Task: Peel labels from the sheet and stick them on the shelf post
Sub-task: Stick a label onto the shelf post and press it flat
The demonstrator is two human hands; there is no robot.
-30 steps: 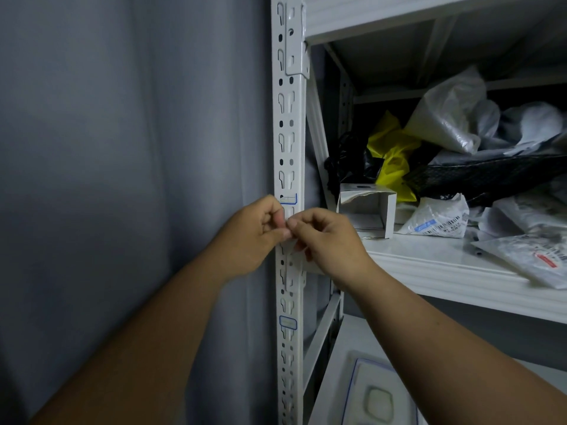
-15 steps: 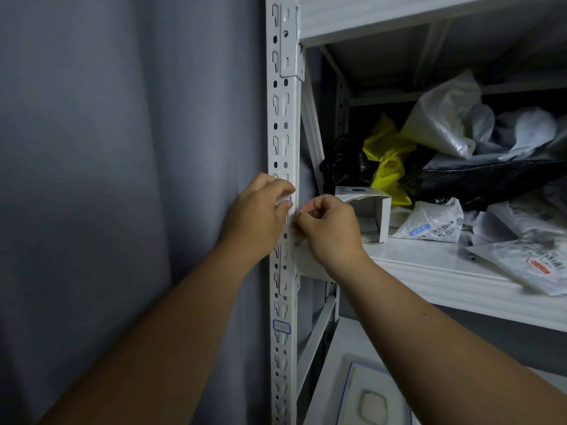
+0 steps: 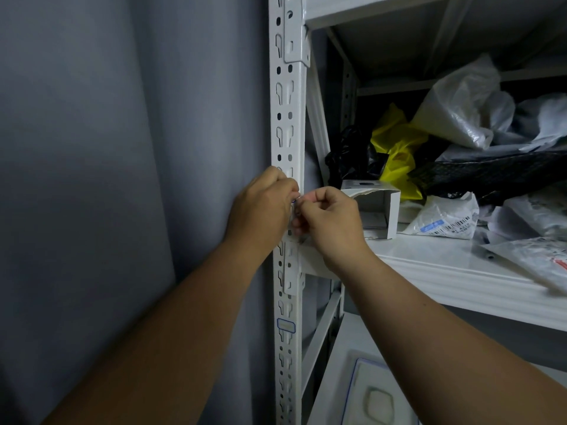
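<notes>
left hand (image 3: 264, 207) | right hand (image 3: 329, 220) | fingertips meet at shelf post (image 3: 288, 118)

The scene is dim, with a cool grey tone. A soft lighter patch lies on the wall (image 3: 190, 142) at the left, and its near lower part falls into shadow. The far inside of the shelf unit (image 3: 429, 271) is dark. The shelf post (image 3: 288, 111) bends slightly from the wide lens. Both forearms at the near edge are dark and a little soft.
</notes>
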